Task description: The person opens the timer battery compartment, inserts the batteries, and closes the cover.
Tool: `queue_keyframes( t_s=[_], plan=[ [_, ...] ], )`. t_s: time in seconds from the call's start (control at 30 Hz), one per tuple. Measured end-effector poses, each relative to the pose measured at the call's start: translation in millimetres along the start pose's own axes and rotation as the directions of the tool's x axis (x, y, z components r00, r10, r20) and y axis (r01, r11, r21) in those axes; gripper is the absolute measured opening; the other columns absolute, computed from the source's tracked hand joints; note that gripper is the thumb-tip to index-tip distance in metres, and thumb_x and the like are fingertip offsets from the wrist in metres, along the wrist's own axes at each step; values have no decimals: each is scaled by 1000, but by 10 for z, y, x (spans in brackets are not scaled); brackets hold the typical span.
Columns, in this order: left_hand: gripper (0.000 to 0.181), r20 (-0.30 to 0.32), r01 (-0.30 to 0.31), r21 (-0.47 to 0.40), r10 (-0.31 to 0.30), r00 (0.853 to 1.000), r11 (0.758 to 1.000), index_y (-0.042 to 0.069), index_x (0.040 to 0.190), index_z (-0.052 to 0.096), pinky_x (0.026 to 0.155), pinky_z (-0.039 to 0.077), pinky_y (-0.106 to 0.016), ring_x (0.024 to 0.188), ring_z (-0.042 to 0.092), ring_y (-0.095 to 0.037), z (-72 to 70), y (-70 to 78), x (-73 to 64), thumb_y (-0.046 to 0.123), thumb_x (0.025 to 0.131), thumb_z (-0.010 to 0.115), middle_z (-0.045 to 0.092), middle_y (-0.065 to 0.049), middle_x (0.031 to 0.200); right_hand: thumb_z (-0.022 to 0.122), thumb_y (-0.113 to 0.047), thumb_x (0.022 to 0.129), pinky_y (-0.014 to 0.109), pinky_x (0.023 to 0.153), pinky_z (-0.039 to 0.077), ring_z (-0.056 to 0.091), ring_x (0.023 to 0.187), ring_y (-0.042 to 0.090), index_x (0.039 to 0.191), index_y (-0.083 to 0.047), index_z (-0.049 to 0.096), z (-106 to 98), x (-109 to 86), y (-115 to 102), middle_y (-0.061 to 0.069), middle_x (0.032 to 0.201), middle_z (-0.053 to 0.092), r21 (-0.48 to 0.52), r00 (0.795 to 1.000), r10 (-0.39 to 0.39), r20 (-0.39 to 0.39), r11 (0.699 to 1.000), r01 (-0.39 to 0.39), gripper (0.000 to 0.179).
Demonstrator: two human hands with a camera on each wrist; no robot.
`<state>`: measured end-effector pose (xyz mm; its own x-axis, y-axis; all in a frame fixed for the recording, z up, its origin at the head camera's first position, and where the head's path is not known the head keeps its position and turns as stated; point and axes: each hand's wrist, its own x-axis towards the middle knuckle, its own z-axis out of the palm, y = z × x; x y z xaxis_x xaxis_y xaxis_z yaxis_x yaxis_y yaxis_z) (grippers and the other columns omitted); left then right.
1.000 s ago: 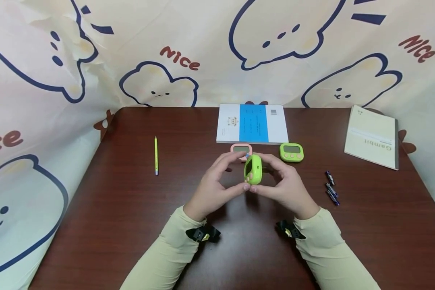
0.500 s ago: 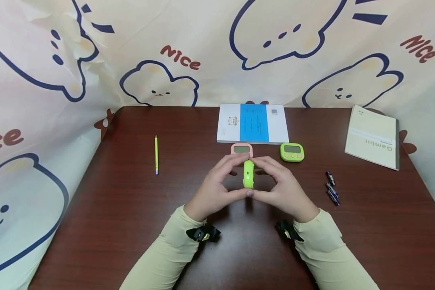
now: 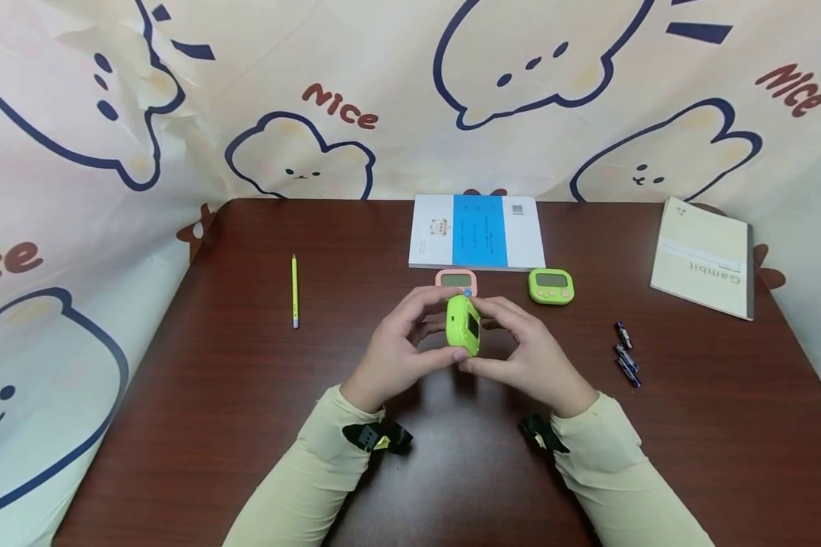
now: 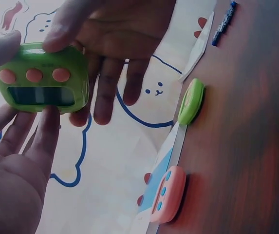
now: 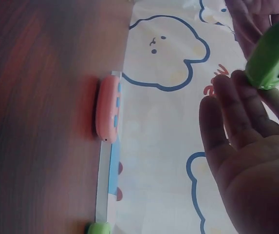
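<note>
A small green digital timer (image 3: pixel 457 325) with a dark screen is held upright above the table between both hands. My left hand (image 3: pixel 395 346) pinches it between thumb and fingertips on its left side. From the other side my right hand (image 3: pixel 537 348) has its thumb and index finger at its edges, the remaining fingers extended. Three pink buttons on the timer (image 4: pixel 39 78) face the camera in the left wrist view. Just behind the hands lies a pink timer (image 3: pixel 455 279), partly covered by my left fingers. A second green timer (image 3: pixel 551 286) rests to its right.
Behind the timers lies a white and blue book (image 3: pixel 479 232). At the far right is a pale book (image 3: pixel 701 258) marked Gambit. Several small dark blue cylinders, apparently batteries (image 3: pixel 626 358), lie to the right. A yellow-green pencil (image 3: pixel 295 292) lies on the brown table (image 3: pixel 198 395) at left.
The held timer has turned: its screen faced left, then the timer stood edge-on, and now the screen faces right. It has shifted slightly left with both hands. Nothing on the table has moved.
</note>
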<state>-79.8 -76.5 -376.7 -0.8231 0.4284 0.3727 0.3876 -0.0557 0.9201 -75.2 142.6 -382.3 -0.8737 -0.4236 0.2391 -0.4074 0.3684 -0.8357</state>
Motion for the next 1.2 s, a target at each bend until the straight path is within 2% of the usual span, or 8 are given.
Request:
queue_keyframes(
  t_s=[0.27, 0.47, 0.67, 0.77, 0.97, 1.2],
  plan=[
    [70, 7, 33, -18, -33, 999, 999, 2, 143, 48, 102, 50, -36, 122, 58, -22, -47, -19, -2, -6, 81, 80, 51, -7, 138, 90, -20, 76, 49, 94, 52, 58, 112, 12, 142, -16, 57, -36, 9, -8, -5, 126, 62, -27, 999, -8, -40, 1000, 7, 74],
    [71, 19, 42, -6, -42, 999, 999, 7, 144, 49, 104, 48, -36, 125, 57, -20, -85, -27, -2, -5, 81, 80, 51, -4, 140, 91, -17, 75, 47, 94, 53, 58, 111, 12, 140, -14, 59, -88, -3, -23, -5, 125, 63, -44, 997, -23, -69, 999, 20, 73],
    [70, 22, 50, 20, -51, 998, 999, 5, 143, 51, 105, 48, -35, 124, 57, -19, -90, -37, 6, -3, 80, 82, 53, -2, 139, 92, -14, 73, 29, 93, 51, 57, 109, 12, 138, -15, 61, -137, -31, -32, -5, 124, 63, -61, 994, -37, -104, 998, 30, 73],
    [70, 23, 52, 41, -52, 998, 998, 3, 143, 51, 104, 48, -34, 123, 58, -18, -87, -51, 12, -1, 80, 83, 54, -1, 137, 92, -13, 72, 24, 92, 49, 57, 108, 13, 138, -16, 61, -156, -46, -35, -4, 125, 63, -63, 993, -32, -116, 998, 25, 73],
    [71, 34, 41, 58, -43, 998, 997, 6, 143, 51, 104, 49, -34, 123, 57, -19, -99, -62, 10, 2, 81, 83, 54, -3, 137, 92, -14, 73, 25, 92, 49, 58, 107, 14, 138, -16, 61, -174, -67, -42, -4, 126, 64, -57, 993, -6, -115, 998, -1, 72],
    [61, 31, 48, -17, -48, 998, 999, 5, 141, 54, 105, 48, -37, 124, 58, -22, -154, -59, -8, -5, 85, 77, 57, -6, 137, 91, -13, 74, 23, 89, 52, 63, 101, 14, 135, -10, 63, -187, -81, -37, -1, 119, 69, -13, 989, 58, -133, 998, -60, 67]
  ],
)
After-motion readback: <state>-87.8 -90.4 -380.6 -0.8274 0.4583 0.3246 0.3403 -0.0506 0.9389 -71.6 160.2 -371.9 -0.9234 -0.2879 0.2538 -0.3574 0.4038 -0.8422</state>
